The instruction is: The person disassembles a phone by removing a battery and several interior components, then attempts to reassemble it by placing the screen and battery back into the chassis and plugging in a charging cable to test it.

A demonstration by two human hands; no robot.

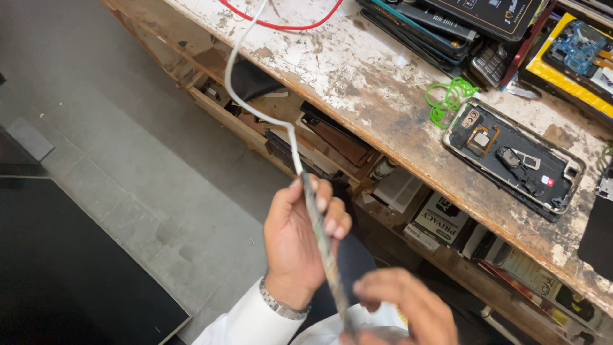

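Both hands (pixel 300 246) pinching frayed white cable (pixel 313 204), right hand (pixel 408 306) blurred, cropped

You see two hands, left (pixel 297 246) and right (pixel 405 306), one white cable (pixel 255 108), one red wire (pixel 281 24), one opened phone (pixel 514 160), one green band (pixel 450 99), one wristwatch (pixel 281 305).

We saw an old wooden bench (pixel 357 96) with chipped white paint. On it lay an opened phone (pixel 514 160) with its back off, a green rubber band (pixel 449 99), a red wire (pixel 281 24), a white cable (pixel 252 25) and a stack of dark phones (pixel 440 25). Under it, a shelf (pixel 332 150) held boxes and cases.
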